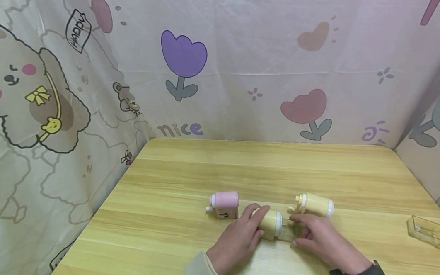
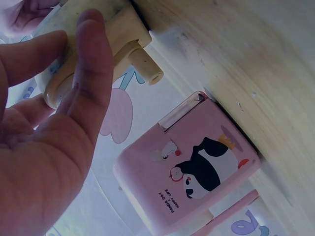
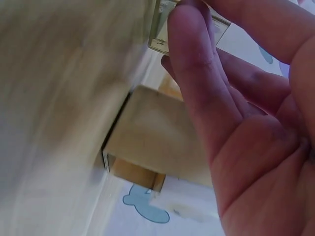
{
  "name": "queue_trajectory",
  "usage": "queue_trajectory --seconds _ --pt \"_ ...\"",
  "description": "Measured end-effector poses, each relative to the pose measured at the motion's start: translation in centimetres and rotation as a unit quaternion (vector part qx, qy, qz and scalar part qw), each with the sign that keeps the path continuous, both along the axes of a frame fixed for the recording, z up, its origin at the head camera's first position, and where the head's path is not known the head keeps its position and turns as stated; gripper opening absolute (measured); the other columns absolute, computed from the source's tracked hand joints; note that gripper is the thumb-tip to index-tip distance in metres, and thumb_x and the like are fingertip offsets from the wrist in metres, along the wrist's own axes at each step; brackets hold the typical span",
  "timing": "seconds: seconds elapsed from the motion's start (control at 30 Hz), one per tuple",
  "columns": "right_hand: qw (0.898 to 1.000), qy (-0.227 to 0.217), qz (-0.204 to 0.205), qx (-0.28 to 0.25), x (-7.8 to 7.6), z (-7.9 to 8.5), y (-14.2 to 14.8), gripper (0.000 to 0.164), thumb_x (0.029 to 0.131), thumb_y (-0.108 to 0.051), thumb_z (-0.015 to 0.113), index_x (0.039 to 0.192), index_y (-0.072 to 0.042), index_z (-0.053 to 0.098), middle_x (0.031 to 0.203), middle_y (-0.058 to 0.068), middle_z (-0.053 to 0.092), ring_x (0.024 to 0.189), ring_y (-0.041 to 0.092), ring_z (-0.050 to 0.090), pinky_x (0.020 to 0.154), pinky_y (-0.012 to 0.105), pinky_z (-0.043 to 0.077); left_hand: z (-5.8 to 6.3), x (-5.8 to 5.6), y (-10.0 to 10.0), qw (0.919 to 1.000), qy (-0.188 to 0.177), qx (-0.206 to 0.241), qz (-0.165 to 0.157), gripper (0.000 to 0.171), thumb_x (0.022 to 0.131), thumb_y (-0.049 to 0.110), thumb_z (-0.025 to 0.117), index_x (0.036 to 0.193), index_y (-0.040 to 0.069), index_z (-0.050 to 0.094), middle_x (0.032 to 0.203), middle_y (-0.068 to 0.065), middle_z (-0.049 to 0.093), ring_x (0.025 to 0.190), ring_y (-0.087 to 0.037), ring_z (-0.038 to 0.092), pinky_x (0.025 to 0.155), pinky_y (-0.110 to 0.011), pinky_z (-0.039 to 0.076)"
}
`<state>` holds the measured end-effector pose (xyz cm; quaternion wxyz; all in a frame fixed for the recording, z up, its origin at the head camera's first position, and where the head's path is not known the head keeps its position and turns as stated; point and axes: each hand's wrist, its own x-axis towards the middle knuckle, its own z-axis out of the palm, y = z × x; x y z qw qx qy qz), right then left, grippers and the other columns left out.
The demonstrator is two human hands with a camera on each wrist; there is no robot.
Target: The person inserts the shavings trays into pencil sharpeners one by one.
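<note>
Your left hand (image 1: 237, 239) slants over desk (image 1: 132, 236), fingers gripping nearer yellow sharpener (image 1: 269, 224); right hand (image 1: 323, 239) slants in too, fingers pinching clear drawer (image 1: 286, 233).

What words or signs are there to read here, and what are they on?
"PANDA DAY": pink sharpener.
"HAPPY LIFE": same pink sharpener.
"nice": back cloth.
"HAPPY", apparently, tilted: left cloth.
Pink strokes, top right of the back cloth: cut off, unreadable.

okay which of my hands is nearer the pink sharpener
Left. Your left hand is just beside the pink sharpener, gripping a yellow sharpener; your right hand is farther off, on that yellow sharpener's other side.
</note>
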<state>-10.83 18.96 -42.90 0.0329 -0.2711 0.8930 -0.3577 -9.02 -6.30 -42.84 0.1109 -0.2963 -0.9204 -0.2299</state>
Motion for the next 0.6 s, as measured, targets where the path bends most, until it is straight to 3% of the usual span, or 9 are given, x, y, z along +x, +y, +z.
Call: queue_trajectory --seconds 0.2,0.6 --pt "1.000 0.004 0.008 -0.012 0.15 -0.15 -0.43 0.063 0.072 -0.018 0.078 0.125 0.004 0.054 0.082 -0.006 0.056 0.066 0.000 0.050 0.058 0.025 0.048 0.00 0.01 -0.01 1.0000 0.002 0.001 -0.001 0.061 0.092 0.020 0.060 0.147 0.021 0.034 0.133 -0.003 0.046 0.084 -0.010 0.059 0.073 -0.021 0.049" --pt "0.999 0.016 0.031 -0.025 0.09 -0.53 -0.80 0.059 0.072 -0.014 0.078 0.125 0.002 0.055 0.098 0.003 0.059 0.071 0.000 0.054 0.061 0.024 0.050 0.00 0.06 0.01 1.0000 0.008 0.000 0.001 0.060 0.092 0.020 0.060 0.146 0.021 0.034 0.133 -0.002 0.046 0.082 -0.009 0.059 0.072 -0.021 0.049"
